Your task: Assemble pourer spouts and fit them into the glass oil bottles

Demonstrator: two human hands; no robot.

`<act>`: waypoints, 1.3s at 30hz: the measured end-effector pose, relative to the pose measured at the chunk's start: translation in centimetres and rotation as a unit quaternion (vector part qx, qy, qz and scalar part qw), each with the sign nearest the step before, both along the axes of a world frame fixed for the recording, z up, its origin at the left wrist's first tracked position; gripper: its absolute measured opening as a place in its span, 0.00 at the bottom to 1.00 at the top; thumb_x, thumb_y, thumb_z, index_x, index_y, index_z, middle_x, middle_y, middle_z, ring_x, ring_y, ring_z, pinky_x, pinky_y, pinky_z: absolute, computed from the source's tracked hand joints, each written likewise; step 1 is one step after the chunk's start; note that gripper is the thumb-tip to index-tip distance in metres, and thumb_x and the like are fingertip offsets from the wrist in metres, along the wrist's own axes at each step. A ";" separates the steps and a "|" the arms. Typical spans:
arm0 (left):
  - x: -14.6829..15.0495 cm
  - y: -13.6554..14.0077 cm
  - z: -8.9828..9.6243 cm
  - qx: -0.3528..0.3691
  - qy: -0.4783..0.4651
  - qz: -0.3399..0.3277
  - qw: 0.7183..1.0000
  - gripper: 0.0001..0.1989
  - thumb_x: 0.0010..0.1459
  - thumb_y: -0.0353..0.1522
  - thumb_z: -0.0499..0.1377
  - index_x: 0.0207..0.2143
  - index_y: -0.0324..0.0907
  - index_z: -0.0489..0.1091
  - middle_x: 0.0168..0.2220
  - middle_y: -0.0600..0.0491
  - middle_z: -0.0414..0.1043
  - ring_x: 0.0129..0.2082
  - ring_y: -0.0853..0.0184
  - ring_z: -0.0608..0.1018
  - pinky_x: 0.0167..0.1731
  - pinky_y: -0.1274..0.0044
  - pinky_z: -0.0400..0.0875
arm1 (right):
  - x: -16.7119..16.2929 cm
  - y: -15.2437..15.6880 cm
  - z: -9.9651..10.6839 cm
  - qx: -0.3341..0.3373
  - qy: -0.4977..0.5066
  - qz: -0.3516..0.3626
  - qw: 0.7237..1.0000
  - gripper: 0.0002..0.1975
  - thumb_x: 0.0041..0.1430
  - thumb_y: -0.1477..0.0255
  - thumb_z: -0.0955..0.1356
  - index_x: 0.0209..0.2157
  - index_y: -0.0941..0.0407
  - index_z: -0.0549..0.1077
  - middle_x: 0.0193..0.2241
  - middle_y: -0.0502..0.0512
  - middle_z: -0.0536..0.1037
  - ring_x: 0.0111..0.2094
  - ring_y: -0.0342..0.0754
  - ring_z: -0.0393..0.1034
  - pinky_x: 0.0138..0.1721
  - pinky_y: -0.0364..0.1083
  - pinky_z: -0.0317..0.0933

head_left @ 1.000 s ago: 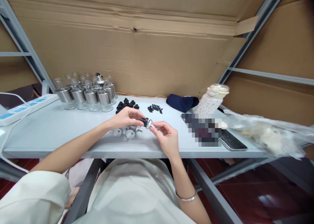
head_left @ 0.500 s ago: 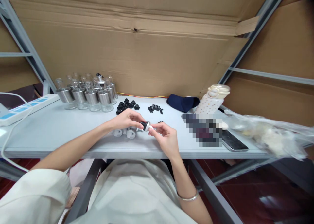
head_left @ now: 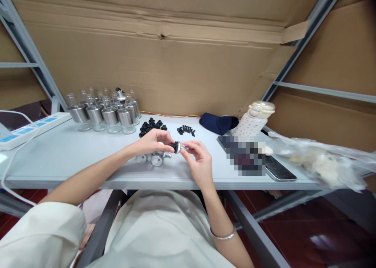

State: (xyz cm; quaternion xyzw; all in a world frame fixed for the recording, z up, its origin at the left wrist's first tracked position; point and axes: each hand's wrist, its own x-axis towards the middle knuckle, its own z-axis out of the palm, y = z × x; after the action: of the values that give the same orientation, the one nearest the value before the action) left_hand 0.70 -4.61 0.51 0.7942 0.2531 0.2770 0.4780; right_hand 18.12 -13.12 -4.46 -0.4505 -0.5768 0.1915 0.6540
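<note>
Over the front of the table, both hands meet on one bottle pourer (head_left: pixel 178 147) with a black ribbed stopper and a silver spout. My left hand (head_left: pixel 155 142) pinches the black stopper end between thumb and fingers. Around the silver spout close the thumb and fingertips of my right hand (head_left: pixel 199 157), which partly hide it. Below my left hand lie several silver spout parts (head_left: pixel 157 160) with round bases. Behind it is a pile of black stoppers (head_left: pixel 151 127). Small black spout caps (head_left: pixel 186 130) are set out in a curved row to the right of the pile.
Glass bottles with steel sleeves (head_left: pixel 110 116) stand at the back left, one topped by a pourer (head_left: pixel 120 95). A power strip (head_left: pixel 38 129) lies at left. To the right are a navy cap (head_left: pixel 219 123), a dotted drink bottle (head_left: pixel 252 121), a phone (head_left: pixel 279 168) and plastic bags (head_left: pixel 326 162).
The pourer has risen slightly and lies more level between my hands. My right fingers have shifted a little along the spout. The things on the table have not moved.
</note>
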 end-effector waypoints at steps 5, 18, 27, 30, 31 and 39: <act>0.4 -0.5 -0.3 0.033 -0.015 0.034 0.999 0.19 0.44 0.42 0.68 0.24 0.38 0.63 0.21 0.59 0.66 0.21 0.75 0.69 0.23 0.82 0.62 | -0.3 -0.1 0.2 -0.018 0.002 0.023 1.000 0.10 0.53 0.67 0.70 0.38 0.54 0.71 0.23 0.46 0.67 0.24 0.42 0.64 0.29 0.43 0.63; 0.0 -0.9 -0.2 -0.001 0.007 -0.048 0.999 0.15 0.54 0.42 0.61 0.35 0.40 0.63 0.26 0.58 0.66 0.23 0.75 0.69 0.27 0.80 0.65 | -0.1 0.4 -0.7 -0.073 0.067 0.104 0.990 0.12 0.53 0.66 0.68 0.39 0.55 0.72 0.28 0.51 0.74 0.30 0.45 0.72 0.34 0.45 0.68; -0.1 -1.2 0.0 -0.030 0.010 -0.080 0.996 0.15 0.57 0.40 0.59 0.41 0.41 0.63 0.33 0.54 0.70 0.28 0.72 0.73 0.32 0.78 0.68 | -0.1 0.2 -0.5 -0.040 0.052 0.129 0.990 0.10 0.54 0.68 0.68 0.39 0.54 0.72 0.35 0.54 0.78 0.35 0.47 0.73 0.38 0.46 0.68; -0.1 -1.2 0.0 -0.022 -0.001 -0.079 0.997 0.15 0.56 0.40 0.60 0.39 0.41 0.62 0.31 0.55 0.69 0.27 0.73 0.73 0.32 0.78 0.67 | -0.1 0.0 -0.3 -0.050 0.036 0.150 0.987 0.12 0.54 0.67 0.68 0.41 0.54 0.71 0.33 0.53 0.77 0.33 0.47 0.73 0.38 0.46 0.67; -0.1 -1.2 0.0 -0.021 -0.001 -0.079 0.997 0.15 0.55 0.39 0.61 0.38 0.41 0.62 0.30 0.56 0.69 0.27 0.72 0.73 0.32 0.78 0.67 | -0.1 -0.1 -0.3 -0.056 0.031 0.160 0.985 0.13 0.55 0.67 0.68 0.42 0.53 0.70 0.32 0.52 0.77 0.32 0.46 0.73 0.37 0.46 0.67; 0.0 -1.4 -0.1 -0.029 0.012 -0.094 0.995 0.15 0.56 0.39 0.60 0.39 0.42 0.60 0.30 0.56 0.68 0.28 0.72 0.73 0.32 0.77 0.66 | 0.0 -0.3 -0.3 -0.061 0.019 0.208 0.976 0.13 0.58 0.68 0.65 0.46 0.53 0.66 0.29 0.50 0.76 0.30 0.46 0.74 0.35 0.46 0.66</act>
State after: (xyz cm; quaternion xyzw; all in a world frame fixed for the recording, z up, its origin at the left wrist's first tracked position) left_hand 0.70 -6.04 0.45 0.8035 0.1911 0.2135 0.5218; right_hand 18.13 -13.41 -4.75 -0.3560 -0.6323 0.3663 0.5825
